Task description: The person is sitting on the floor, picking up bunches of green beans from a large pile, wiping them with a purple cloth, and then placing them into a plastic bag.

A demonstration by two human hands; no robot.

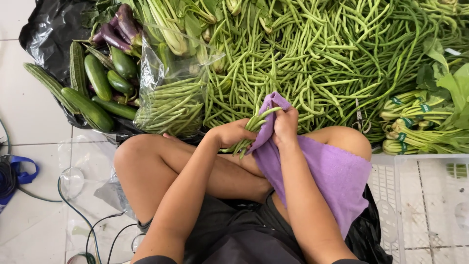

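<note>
1. A person sits cross-legged on a white tiled floor [29, 112], a broad heap of loose long green beans [312, 54] spread just beyond both hands.
2. The left hand [233, 133] is clenched around a small bunch of green beans [251, 128]; the right hand [286, 123] grasps a soft purple cloth [332, 171] that wraps against the bunch and drapes down over the right knee.
3. Beyond the left hand, a clear plastic bag [168, 105] holds tightly packed green beans, its mouth open toward the heap.
4. Farther out on the left-hand side, a black plastic sheet [49, 29] carries dark green cucumbers [97, 76], ridged gourds [46, 80] and purple eggplants [117, 32].
5. To the right of the right hand lie banded bundles of leafy greens [415, 129]; nearer the person, a white perforated plastic crate [425, 195] runs out of frame, its contents not visible.
6. A blue strap [22, 171] and thin cables [88, 220] lie on the floor by the left knee; clear plastic wrap there is hard to make out.
7. Small scissors [360, 120] rest at the edge of the heap, partly buried.
</note>
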